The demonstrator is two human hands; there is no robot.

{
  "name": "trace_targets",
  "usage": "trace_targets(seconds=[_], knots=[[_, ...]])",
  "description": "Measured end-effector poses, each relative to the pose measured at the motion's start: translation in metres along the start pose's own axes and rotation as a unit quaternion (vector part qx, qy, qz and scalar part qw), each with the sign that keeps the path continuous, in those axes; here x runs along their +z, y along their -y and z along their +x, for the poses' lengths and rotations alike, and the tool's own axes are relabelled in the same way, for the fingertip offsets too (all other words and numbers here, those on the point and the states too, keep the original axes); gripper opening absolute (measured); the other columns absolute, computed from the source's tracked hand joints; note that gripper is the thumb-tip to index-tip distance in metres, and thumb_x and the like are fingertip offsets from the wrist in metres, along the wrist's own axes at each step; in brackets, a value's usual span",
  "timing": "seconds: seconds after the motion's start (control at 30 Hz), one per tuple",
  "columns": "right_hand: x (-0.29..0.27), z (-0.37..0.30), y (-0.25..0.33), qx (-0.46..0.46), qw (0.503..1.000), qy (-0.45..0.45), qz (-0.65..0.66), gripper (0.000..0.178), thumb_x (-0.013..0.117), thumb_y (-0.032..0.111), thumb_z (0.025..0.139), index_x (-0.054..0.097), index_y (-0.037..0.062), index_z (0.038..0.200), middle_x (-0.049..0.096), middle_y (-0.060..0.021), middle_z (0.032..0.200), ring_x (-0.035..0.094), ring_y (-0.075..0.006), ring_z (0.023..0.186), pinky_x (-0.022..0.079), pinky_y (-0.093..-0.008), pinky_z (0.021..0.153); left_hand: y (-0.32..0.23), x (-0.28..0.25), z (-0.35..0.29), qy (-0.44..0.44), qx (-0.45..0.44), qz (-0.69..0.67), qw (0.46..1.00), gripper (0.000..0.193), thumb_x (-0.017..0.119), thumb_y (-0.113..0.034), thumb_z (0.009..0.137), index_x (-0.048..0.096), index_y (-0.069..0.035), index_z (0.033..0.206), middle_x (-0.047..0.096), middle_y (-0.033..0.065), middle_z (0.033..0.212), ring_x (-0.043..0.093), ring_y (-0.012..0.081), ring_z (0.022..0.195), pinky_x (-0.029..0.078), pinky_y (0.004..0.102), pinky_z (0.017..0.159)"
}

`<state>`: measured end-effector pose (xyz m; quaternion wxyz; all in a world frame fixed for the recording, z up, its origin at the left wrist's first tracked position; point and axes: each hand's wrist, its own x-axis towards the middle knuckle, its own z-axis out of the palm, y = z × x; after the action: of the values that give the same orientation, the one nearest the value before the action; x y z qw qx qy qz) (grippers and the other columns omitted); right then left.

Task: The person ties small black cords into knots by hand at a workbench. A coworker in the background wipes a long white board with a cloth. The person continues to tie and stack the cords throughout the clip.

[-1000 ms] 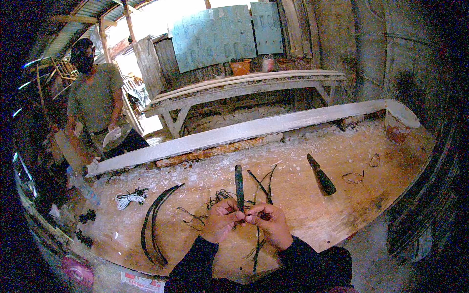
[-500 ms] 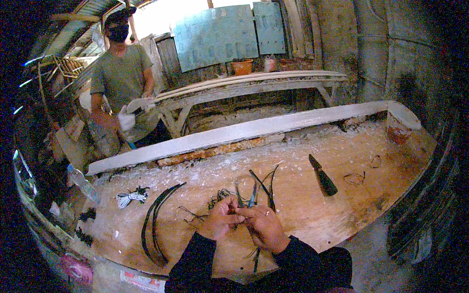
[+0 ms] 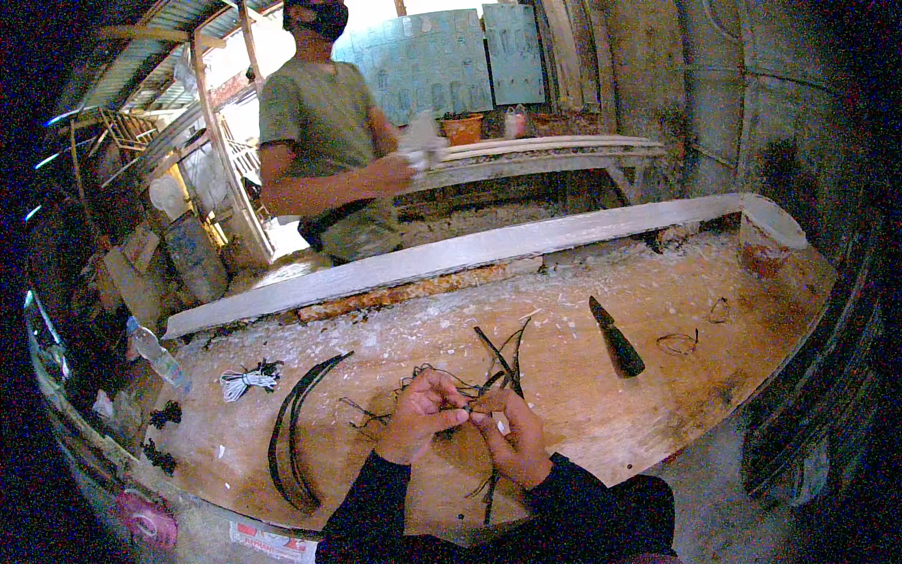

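My left hand (image 3: 425, 416) and my right hand (image 3: 514, 440) meet over the wooden table, thumbs and fingers pinched together. A thin dark cord (image 3: 467, 408) runs between their fingertips; its ends are hard to make out. Just beyond my left hand lies a tangle of thin dark cord (image 3: 413, 378). Black strips (image 3: 507, 360) cross each other beyond my right hand. To the left, a pair of long, curved black strips (image 3: 293, 423) lies flat. A dark, tapered knife-like piece (image 3: 617, 340) rests to the right.
A bundle of white and black cord (image 3: 249, 380), a clear plastic bottle (image 3: 155, 352) and black clumps (image 3: 164, 414) lie on the left. Thin cord loops (image 3: 676, 343) are at right. A raised pale board (image 3: 470, 256) edges the table's far side. Beyond it stands a person (image 3: 324, 141).
My hands have shifted their finger grip, with the right hand's fingers now more upright. A blue item near them no longer shows. The other person has moved right and closer.
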<state>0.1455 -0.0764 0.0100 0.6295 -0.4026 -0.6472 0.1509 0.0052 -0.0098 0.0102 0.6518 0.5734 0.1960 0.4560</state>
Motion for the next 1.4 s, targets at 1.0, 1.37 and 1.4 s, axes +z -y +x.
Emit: trace_targets(seconds=[1.0,1.37,1.4], knots=[[-0.004,0.005,-0.001,0.301,0.928,-0.028,0.217,0.01,0.061,0.01,0.076,0.061,0.0013,0.081,0.06,-0.003,0.073,0.054,-0.0085,0.066,0.042,-0.0215,0.06,0.013,0.013,-0.003,-0.03,0.116,0.134,0.984,0.042,0.062,0.005,0.069,0.035,-0.006,0.099,0.053,0.0078,0.084,0.054,0.0151,0.081,0.046,0.026,0.07],[-0.007,0.008,0.001,0.105,0.994,-0.031,0.03,0.011,0.062,0.006,0.072,0.063,0.0019,0.082,0.061,-0.0069,0.073,0.055,-0.0125,0.065,0.041,-0.0231,0.058,0.005,0.016,-0.005,-0.043,0.095,0.083,0.991,0.045,0.06,0.002,0.074,0.031,-0.006,0.107,0.059,0.0119,0.085,0.056,0.0173,0.084,0.046,0.0278,0.074],[-0.007,0.008,0.0,0.097,0.994,-0.033,0.029,0.011,0.063,0.006,0.072,0.063,0.0019,0.082,0.061,-0.0069,0.072,0.054,-0.0124,0.065,0.041,-0.0231,0.058,0.005,0.016,-0.004,-0.039,0.093,0.073,0.992,0.046,0.06,0.002,0.074,0.031,-0.006,0.108,0.059,0.0119,0.085,0.056,0.0174,0.085,0.046,0.028,0.074]])
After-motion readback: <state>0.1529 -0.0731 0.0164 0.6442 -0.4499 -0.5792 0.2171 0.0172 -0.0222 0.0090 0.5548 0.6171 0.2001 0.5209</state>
